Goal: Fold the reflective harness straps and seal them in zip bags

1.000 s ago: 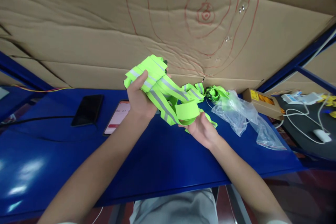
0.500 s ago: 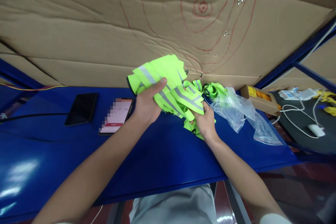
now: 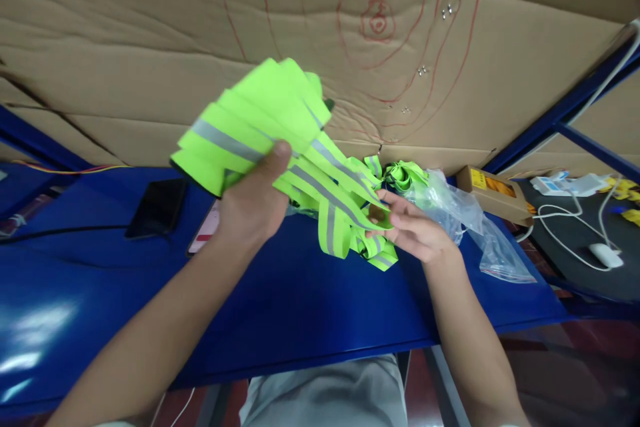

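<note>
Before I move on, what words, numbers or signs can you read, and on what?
"4", in red on the cardboard wall, above a small drawn ring.
Yellow label on the box: too small to read.
Lit phone: partly behind the left hand, unreadable.
Neon straps: no text visible.

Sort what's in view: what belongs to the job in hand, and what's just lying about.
Job in hand:
- lime straps, gripped by the left hand, touched by the right hand
- probably the lime bundle near the bag

Lying about, it seems:
- black device
- phone, partly hidden
- box
- bag, though its role is unclear
</note>
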Action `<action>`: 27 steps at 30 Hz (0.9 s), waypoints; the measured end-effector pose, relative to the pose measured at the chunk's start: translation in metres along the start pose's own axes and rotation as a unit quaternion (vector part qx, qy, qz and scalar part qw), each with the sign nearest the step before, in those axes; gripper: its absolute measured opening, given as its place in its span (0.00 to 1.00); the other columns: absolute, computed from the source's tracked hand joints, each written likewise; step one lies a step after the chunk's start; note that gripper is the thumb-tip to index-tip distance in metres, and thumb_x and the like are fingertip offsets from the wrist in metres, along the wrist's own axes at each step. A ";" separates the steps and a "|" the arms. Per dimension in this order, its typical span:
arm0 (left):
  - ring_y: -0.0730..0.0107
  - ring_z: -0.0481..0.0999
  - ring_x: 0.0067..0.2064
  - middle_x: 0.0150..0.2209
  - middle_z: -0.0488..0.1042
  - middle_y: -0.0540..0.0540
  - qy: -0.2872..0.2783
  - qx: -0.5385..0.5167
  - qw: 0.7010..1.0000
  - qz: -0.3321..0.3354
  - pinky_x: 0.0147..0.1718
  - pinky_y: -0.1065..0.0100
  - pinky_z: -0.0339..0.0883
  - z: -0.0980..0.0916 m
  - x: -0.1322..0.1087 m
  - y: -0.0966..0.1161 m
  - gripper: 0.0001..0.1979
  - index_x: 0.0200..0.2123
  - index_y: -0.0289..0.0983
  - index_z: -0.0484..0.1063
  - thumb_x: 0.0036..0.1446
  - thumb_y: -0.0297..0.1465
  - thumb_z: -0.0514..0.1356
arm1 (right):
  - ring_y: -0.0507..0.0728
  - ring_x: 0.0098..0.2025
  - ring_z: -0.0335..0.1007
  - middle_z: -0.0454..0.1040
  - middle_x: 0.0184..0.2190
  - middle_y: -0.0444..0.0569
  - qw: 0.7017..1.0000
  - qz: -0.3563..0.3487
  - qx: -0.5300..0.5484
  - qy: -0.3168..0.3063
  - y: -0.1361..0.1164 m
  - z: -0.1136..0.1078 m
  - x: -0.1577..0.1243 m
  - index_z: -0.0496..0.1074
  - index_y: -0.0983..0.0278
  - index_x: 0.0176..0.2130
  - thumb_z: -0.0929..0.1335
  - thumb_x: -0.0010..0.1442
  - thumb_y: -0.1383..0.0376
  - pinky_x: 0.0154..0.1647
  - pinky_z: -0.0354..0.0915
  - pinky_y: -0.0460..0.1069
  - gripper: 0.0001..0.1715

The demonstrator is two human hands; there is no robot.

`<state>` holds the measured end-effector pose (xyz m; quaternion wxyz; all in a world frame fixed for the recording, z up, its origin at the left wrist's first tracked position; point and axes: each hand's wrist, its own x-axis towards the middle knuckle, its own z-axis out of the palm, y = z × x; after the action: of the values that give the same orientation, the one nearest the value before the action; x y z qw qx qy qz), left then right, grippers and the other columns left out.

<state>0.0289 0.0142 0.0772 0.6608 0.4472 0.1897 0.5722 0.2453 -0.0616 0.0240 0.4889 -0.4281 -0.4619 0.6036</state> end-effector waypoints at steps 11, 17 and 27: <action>0.47 0.84 0.48 0.50 0.83 0.39 -0.152 -0.075 0.942 -0.289 0.46 0.54 0.79 -0.047 -0.040 -0.013 0.25 0.57 0.36 0.76 0.56 0.34 0.70 | 0.54 0.33 0.78 0.78 0.39 0.52 0.964 -0.044 -0.238 0.113 -0.012 0.016 -0.059 0.75 0.64 0.45 0.69 0.65 0.48 0.26 0.72 0.46 0.22; 0.47 0.85 0.46 0.43 0.85 0.35 -0.259 -0.068 0.878 -0.397 0.46 0.56 0.78 -0.060 -0.065 -0.048 0.20 0.49 0.33 0.81 0.53 0.35 0.73 | 0.63 0.56 0.74 0.78 0.54 0.52 0.943 -0.086 -0.322 -0.017 -0.018 0.043 -0.027 0.69 0.59 0.63 0.76 0.57 0.52 0.55 0.73 0.54 0.39; 0.51 0.85 0.43 0.40 0.85 0.38 -0.087 -0.088 0.892 -0.435 0.45 0.61 0.76 -0.058 -0.076 -0.064 0.22 0.43 0.33 0.82 0.43 0.33 0.77 | 0.63 0.47 0.80 0.82 0.45 0.47 0.933 -0.123 -0.339 0.023 0.025 0.045 -0.001 0.78 0.55 0.51 0.74 0.61 0.56 0.51 0.77 0.57 0.19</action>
<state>0.0010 -0.0306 -0.0248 0.8941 0.3081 0.2556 0.2010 0.1974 -0.0717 0.0094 0.3958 -0.5223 -0.6762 0.3366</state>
